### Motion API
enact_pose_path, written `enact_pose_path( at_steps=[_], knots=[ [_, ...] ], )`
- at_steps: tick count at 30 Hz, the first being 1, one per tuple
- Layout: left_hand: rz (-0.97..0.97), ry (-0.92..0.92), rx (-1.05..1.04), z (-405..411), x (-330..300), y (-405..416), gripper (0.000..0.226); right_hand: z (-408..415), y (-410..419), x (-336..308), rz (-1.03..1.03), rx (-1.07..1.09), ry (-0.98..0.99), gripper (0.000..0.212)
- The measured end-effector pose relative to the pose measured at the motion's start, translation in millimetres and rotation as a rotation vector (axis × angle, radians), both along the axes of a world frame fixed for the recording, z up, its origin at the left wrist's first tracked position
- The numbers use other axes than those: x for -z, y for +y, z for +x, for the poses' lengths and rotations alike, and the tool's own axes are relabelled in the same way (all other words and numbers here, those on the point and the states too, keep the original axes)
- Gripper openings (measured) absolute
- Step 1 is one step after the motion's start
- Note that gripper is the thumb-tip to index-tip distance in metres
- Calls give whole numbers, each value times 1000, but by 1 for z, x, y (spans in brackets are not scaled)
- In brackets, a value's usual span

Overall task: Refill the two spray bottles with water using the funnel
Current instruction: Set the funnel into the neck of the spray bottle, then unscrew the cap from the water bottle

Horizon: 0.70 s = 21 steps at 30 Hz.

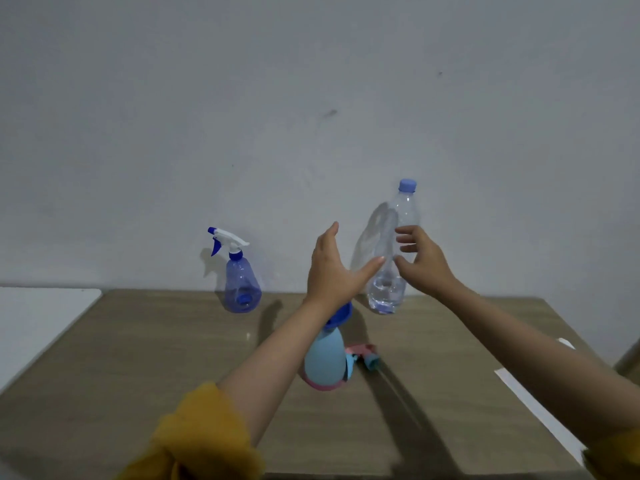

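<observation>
**Hands close in on capped water bottle as refill gets under way**

A person's 2 hands reach across a wooden tabletop (138,375) toward a clear water bottle (389,282) standing upright near the wall, its blue cap (407,185) in place. The left hand (332,268) is spread open just beside the bottle's left flank, holding nothing. The right hand (424,261) has its fingers (405,239) curled loosely at the bottle's right side; whether they touch the plastic cannot be told, and the grip is not closed.

Nearer the camera stands a pale blue spray bottle (325,365) with a blue funnel (341,315) seated in its neck, partly hidden by the left wrist. Its pink spray head (363,353) lies on the tabletop just beside it. A 2nd spray bottle (242,282), translucent blue with its trigger head on, stands well apart to the left.

The water bottle looks thin-walled and only part full, so it is likely light but easily squeezed out of shape. A hold around the middle of the body, with the other hand on the cap to unscrew it, seems the surest. Smooth plastic may slip if wet.
</observation>
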<state>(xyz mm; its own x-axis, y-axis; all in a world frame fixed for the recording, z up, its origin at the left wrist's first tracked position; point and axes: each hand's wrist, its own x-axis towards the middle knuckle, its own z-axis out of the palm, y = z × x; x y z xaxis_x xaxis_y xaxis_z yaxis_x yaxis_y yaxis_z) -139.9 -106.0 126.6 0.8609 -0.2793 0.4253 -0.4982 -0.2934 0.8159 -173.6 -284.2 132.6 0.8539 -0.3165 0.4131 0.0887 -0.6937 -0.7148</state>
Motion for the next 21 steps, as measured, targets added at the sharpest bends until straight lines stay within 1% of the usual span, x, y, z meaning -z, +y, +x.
enact_pose_path(
  at_steps=[3, 6, 8, 10, 13, 15, 18, 21],
  knots=[
    [34, -1, -8, 16, -12, -36, 97, 19, -25, -27, -1, 50, -120, 41],
    [61, 35, -12, 33, -14, -68, 94, 42, -49, -42, -50, 56, -185, 41],
    [80, 56, -18, 42, -12, -88, 92, 59, -62, -44, -103, 57, -188, 46],
    [81, 76, -23, 50, -9, -107, 89, 74, -71, -43, -159, 55, -150, 50],
    [35, 98, -14, 62, -1, -129, 85, 88, -79, -36, -195, 0, -139, 51],
    [4, 119, -16, 67, 4, -139, 83, 91, -80, -32, -153, -26, -193, 43],
    [-60, 143, -37, 64, 10, -150, 77, 89, -79, -32, -86, 4, -303, 25],
    [-110, 133, -81, 54, 14, -153, 72, 78, -77, -34, -28, 26, -371, 17]
  ],
)
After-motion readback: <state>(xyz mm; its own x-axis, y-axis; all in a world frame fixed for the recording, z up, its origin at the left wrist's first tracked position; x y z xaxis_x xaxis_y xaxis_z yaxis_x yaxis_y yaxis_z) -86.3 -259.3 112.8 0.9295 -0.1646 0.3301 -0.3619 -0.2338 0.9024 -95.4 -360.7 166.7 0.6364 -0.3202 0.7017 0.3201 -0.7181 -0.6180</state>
